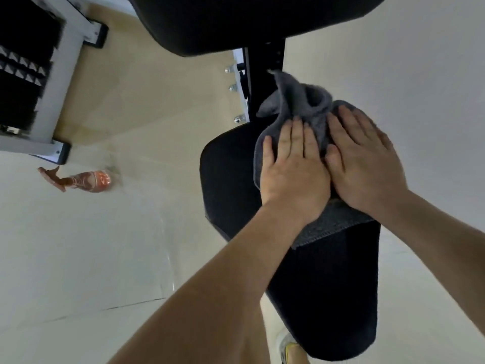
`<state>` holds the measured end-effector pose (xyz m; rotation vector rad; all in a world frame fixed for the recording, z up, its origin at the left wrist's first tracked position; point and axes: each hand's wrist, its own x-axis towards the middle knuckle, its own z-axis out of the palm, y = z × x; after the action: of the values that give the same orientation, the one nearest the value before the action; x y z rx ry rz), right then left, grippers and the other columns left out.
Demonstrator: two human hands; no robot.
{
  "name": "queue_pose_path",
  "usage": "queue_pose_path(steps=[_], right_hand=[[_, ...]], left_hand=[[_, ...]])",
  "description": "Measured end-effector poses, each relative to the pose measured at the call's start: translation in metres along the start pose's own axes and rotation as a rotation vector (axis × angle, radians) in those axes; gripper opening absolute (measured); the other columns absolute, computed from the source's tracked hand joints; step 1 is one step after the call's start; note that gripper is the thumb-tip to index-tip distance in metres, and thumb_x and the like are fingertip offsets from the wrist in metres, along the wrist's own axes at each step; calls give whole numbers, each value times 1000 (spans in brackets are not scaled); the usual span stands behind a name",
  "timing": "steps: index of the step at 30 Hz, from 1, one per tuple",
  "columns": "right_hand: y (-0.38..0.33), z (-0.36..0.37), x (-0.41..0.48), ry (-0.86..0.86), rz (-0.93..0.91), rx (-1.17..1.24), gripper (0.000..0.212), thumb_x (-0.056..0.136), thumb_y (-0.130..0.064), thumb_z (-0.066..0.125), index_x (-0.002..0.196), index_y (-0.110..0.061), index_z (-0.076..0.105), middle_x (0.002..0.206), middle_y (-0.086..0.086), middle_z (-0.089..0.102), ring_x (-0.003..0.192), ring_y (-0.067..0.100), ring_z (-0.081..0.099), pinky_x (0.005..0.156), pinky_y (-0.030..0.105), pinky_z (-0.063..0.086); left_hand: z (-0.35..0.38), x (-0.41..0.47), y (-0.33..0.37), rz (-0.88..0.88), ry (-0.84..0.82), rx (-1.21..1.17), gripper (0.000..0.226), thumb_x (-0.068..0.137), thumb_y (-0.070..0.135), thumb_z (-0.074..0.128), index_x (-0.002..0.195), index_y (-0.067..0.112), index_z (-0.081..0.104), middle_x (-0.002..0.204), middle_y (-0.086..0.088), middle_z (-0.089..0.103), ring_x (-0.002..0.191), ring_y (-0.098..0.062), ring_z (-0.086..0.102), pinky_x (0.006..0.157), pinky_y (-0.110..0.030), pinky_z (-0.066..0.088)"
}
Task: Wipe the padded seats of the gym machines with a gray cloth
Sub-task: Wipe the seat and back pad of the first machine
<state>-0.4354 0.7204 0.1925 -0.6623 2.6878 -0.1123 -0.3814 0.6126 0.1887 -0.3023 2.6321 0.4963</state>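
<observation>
Pressing flat on the gray cloth (315,122), both palms down, fingers spread and extended, gripping nothing. The cloth lies bunched at the far end of the black padded seat (328,285). Left hand (291,166) and right hand (364,158) touch side by side. Beyond the seat, the backrest pad (236,22); off to its left, an orange spray bottle (81,179) on the floor.

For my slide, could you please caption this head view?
Both hands press a gray cloth flat onto a black padded seat.
</observation>
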Motion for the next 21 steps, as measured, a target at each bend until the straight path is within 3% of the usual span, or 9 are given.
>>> queue_pose_path(steps=[2,5,8,11,14,16,19,21], right_hand=[[-4,0,2,-31,101,16,61,94,-40,15,151,-17,12,160,6,11,147,21,8,118,45,11],[-47,8,18,-24,172,13,64,96,-42,18,151,-10,8,160,12,6,147,26,2,118,50,3],[-101,20,35,-61,-15,30,60,98,-40,17,150,-11,12,159,8,11,147,26,0,117,51,0],[-118,22,44,-52,-155,39,55,98,-39,20,147,-15,24,154,4,26,145,25,12,116,50,4],[-87,20,47,24,-242,17,52,97,-40,23,141,-16,37,143,3,43,136,24,32,115,46,15],[-54,14,51,61,-190,16,52,96,-40,24,136,-12,43,135,7,51,129,26,40,113,45,21],[-4,5,53,53,-6,56,54,97,-40,22,137,-9,40,133,13,52,125,29,44,106,45,32],[19,2,49,-9,179,233,52,99,-43,22,137,-10,36,130,16,53,118,32,50,94,43,40]], left_hand=[[-1,4,-9,38,-11,8,62,100,40,12,150,12,-10,161,-2,-10,146,-14,-13,118,-44,-8],[-8,-2,-57,-68,86,31,65,98,50,13,152,15,0,161,-2,4,148,-17,1,119,-42,-2],[-8,-18,-100,-209,179,-46,65,96,48,14,151,13,14,158,-9,20,145,-24,17,119,-42,12],[-9,-21,-119,-207,213,-246,63,94,43,20,146,7,27,143,-16,40,132,-30,36,112,-43,29],[-13,-6,-106,-142,229,-101,64,91,43,17,140,6,35,131,-17,49,120,-33,41,106,-43,30],[-16,12,-79,-53,222,35,61,94,41,16,143,9,32,141,-15,42,128,-33,36,111,-46,24],[-13,48,-34,112,140,54,55,100,35,19,150,13,18,156,-6,24,142,-23,20,118,-42,10],[-12,69,-11,210,101,61,54,101,35,18,150,14,19,157,-2,24,142,-19,21,117,-40,12]])
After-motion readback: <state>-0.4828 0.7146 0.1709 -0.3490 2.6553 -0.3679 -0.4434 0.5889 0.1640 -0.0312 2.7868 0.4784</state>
